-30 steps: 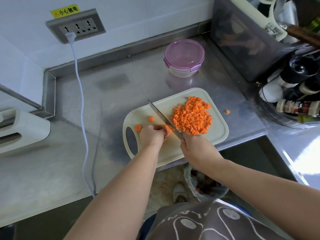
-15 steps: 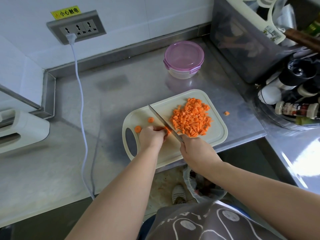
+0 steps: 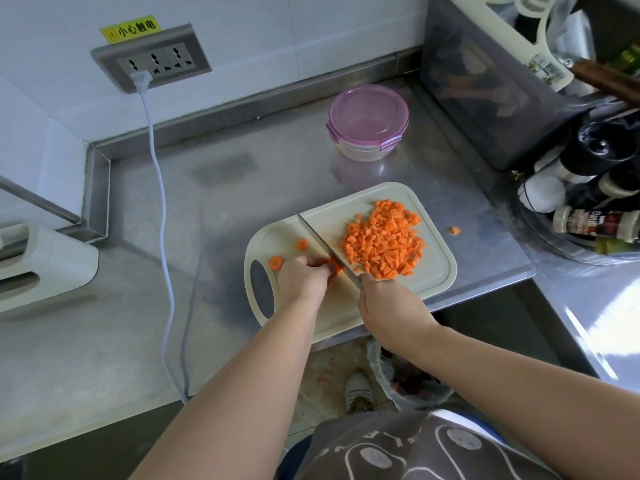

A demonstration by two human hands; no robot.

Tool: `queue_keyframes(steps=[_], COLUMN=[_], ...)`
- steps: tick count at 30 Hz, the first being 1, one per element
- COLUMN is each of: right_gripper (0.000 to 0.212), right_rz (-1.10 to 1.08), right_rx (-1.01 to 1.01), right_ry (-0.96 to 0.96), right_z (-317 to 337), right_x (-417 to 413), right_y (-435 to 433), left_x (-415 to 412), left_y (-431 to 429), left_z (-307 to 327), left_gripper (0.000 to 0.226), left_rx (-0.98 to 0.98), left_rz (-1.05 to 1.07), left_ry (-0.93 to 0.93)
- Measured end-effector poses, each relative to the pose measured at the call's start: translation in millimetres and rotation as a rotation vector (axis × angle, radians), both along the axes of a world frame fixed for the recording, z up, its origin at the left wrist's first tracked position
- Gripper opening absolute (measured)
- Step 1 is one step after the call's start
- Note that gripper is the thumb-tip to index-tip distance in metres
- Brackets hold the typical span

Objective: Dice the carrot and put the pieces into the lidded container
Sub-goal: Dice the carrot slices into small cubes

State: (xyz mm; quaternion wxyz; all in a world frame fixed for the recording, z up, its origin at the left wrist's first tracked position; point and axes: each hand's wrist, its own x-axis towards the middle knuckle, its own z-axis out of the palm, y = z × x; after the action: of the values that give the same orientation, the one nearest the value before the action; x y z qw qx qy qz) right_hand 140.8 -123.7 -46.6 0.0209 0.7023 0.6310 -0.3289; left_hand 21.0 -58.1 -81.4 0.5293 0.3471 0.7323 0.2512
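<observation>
A cream cutting board (image 3: pixel 434 277) lies on the steel counter. On its right half sits a heap of diced carrot (image 3: pixel 384 242). My left hand (image 3: pixel 303 280) holds down a small carrot piece (image 3: pixel 336 266) with curled fingers. My right hand (image 3: pixel 389 303) grips the handle of a knife (image 3: pixel 323 242), whose blade runs just right of my left fingers. Two carrot rounds (image 3: pixel 289 254) lie on the board's left part. The round container with a purple lid (image 3: pixel 367 117) stands closed behind the board.
One carrot cube (image 3: pixel 454 231) lies on the counter right of the board. A white cable (image 3: pixel 161 209) runs from the wall socket down the counter's left side. Spice bottles (image 3: pixel 588 202) and a grey bin (image 3: pixel 491 95) crowd the right. A bin bag (image 3: pixel 408 379) sits on the floor below.
The knife and both hands have kept working at the same spot on the board; the blade sits slightly lower toward the carrot piece. The diced heap is unchanged.
</observation>
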Motion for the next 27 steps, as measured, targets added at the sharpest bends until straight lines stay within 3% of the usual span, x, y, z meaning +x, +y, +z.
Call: queue_keyframes(steps=[5,10,27], right_gripper=[0.022,0.019,0.019], right_rz=[0.033,-0.020,-0.021], right_rx=[-0.027,0.023,0.088], right_ry=[-0.044,0.045,0.076], right_z=[-3,2,7], right_x=[0,5,2], right_y=[3,2,-3], left_x=[0,0,2], left_y=[-1,-3,-3], left_z=[1,3,4], left_gripper=[0.010,0.015,0.020], left_rx=[0.010,0.020,-0.021], left_rz=[-0.013,-0.008,0.070], left_ry=[0.046,0.048,-0.047])
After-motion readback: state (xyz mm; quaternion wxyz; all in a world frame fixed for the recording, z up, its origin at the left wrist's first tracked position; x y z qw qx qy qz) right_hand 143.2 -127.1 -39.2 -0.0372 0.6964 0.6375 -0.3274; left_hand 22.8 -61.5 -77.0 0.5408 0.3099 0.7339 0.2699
